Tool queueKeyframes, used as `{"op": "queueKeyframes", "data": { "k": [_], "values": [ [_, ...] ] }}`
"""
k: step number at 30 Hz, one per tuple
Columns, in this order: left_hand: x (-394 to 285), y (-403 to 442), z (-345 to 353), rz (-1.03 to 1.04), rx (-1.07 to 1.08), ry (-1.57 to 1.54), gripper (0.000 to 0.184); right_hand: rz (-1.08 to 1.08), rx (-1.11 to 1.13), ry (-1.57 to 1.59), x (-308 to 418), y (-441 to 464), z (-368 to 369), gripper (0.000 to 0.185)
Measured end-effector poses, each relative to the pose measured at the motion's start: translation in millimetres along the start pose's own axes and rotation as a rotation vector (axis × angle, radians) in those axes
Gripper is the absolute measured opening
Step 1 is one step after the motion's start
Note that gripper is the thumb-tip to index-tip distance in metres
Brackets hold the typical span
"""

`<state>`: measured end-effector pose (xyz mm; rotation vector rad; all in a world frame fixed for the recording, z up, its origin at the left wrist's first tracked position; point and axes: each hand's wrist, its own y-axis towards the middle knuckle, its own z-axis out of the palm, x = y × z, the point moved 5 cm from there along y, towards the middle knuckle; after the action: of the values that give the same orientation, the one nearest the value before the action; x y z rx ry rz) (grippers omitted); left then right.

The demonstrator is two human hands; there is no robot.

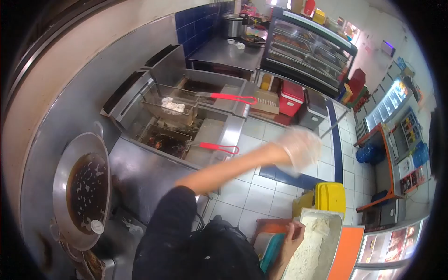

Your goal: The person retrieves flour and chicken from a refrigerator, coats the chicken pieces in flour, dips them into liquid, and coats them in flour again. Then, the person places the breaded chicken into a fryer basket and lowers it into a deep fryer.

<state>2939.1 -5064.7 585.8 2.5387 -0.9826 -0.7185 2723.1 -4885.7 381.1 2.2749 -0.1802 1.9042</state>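
My left hand (301,149), in a clear plastic glove, stretches across to the right above the tiled floor. Motion smears its fingers, so I cannot tell whether it holds anything. My bare right hand (292,235) is at the left side of a metal tray (339,219) of white flour (310,247), fingers curled together; what they hold, if anything, is hidden. A fry basket (186,116) with a red handle (233,97) sits over the fryer, holding a white floury piece (172,105). A second basket (168,128) with a red handle (214,147) sits lower in dark oil.
At left stands a large wok (60,186) of dark oil, a round dial thermometer (97,227) at its rim. A yellow bin (330,197) stands behind the flour tray. Farther back are a red cooler (291,99), a cardboard box (263,101) and a glass display case (308,46).
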Motion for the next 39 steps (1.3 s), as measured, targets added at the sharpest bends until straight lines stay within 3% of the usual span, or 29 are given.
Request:
{"op": "queueKeyframes", "data": {
  "k": [1,2,3,4,6,7,8,10,11,15,18,20,22,24,27,29,30,31,32,34,36,38,39],
  "values": [
    [-27,8,46,0.123,0.026,-0.055,0.022,-0.044,-0.059,-0.072,20,-10,-4,0.024],
    [-59,14,82,0.108,0.096,-0.172,0.02,-0.085,-0.123,-0.148,33,-21,-12,0.033],
    [-99,16,103,0.046,0.335,-0.152,0.018,-0.082,-0.135,-0.158,36,-30,-23,0.044],
    [-139,15,122,-0.014,0.572,-0.125,0.015,-0.073,-0.164,-0.17,31,-38,-38,0.044],
    [-189,-3,243,0.134,0.445,-0.453,0.013,0.032,-0.348,-0.21,15,-53,-75,0.051],
    [-219,-14,264,0.038,0.552,-0.522,0.015,0.172,-0.537,-0.197,23,-67,-86,0.045],
    [-248,-24,282,-0.058,0.659,-0.585,0.016,0.176,-0.559,-0.206,10,-74,-107,0.045],
    [-291,-39,392,0.296,0.575,-0.628,0.021,0.072,-0.742,-0.364,-37,-101,-157,0.031],
    [-307,-51,417,0.311,0.616,-0.641,0.021,0.112,-0.768,-0.357,-71,-114,-185,0.022],
    [-341,-104,478,0.258,0.83,-0.693,0.028,0.143,-0.787,-0.354,-140,-150,-258,0.017],
    [-355,-140,508,0.241,0.912,-0.735,0.035,0.244,-0.672,-0.329,-179,-150,-296,0.014],
    [-357,-159,507,0.249,0.843,-0.756,0.041,0.15,-0.671,-0.374,-205,-147,-323,0.013],
    [-341,-167,479,0.231,0.756,-0.748,0.045,0.349,-0.571,-0.848,-225,-137,-343,0.012],
    [-310,-157,416,0.163,0.684,-1.02,0.045,0.535,-0.339,-0.917,-255,-126,-357,0.021],
    [-226,-153,371,-0.004,0.599,-0.954,0.043,0.601,-0.167,-1.061,-180,-92,-320,0.032],
    [-155,-153,318,-0.271,0.69,-0.874,0.044,0.527,-0.1,-1.132,-135,-46,-275,0.036],
    [-121,-162,309,-0.345,0.552,-0.878,0.041,0.485,-0.059,-1.196,-120,-24,-255,0.04],
    [-83,-174,302,-0.414,0.413,-0.88,0.039,0.579,0.022,-1.017,-141,4,-245,0.066],
    [-52,-189,288,-0.488,0.3,-0.851,0.037,0.545,0.039,-1.028,-134,29,-219,0.066],
    [1,-220,247,-0.575,0.156,-0.79,0.036,0.112,0.001,-0.727,-95,90,-130,0.031],
    [47,-258,207,-0.791,0.045,-0.726,0.035,-0.116,0.195,-0.504,-56,144,-24,0.026],
    [84,-298,193,-0.864,-0.057,-0.661,0.035,-0.377,0.386,-0.38,-4,181,81,0.022],
    [95,-318,187,-0.928,-0.122,-0.609,0.036,-0.381,0.462,-0.44,46,182,132,0.021]
  ]
}}
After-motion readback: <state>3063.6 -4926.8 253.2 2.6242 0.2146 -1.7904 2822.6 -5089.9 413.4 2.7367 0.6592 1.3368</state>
